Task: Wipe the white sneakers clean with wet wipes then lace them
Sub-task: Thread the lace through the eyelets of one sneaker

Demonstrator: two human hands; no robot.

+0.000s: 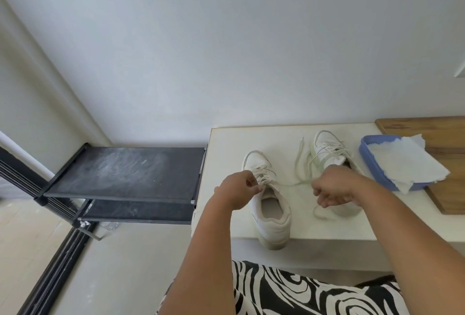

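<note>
**Q:** Sneakers, where are they lying?

**A:** Both are sitting on the white table [226, 143], toes pointing to the far wall. The left sneaker [270, 204] is sitting at the near edge, its heel hanging slightly over, probably so it is within easy reach. The right sneaker [329, 156] is resting farther back, its loose lace [303, 163] trailing across the table.

**Q:** What are the hands doing?

**A:** The left hand [239, 189] is pinching the lacing at the left sneaker's tongue, fingers curled tight. The right hand [334, 189] is hovering to the right, fingers curled; a thin lace is running toward it, so it seems to be pulling that end taut, though the grip itself is hidden.

**Q:** Is anything else lying nearby?

**A:** A blue tray [372, 161] with white wipes [407, 163] is sitting at the right, beside the right sneaker, partly on a wooden board [440, 136]. A dark shoe rack [120, 171] is standing on the left.

**Q:** How far along is the task?

**A:** Judging by the hands, lacing is going on; the right sneaker looks unfinished.
</note>
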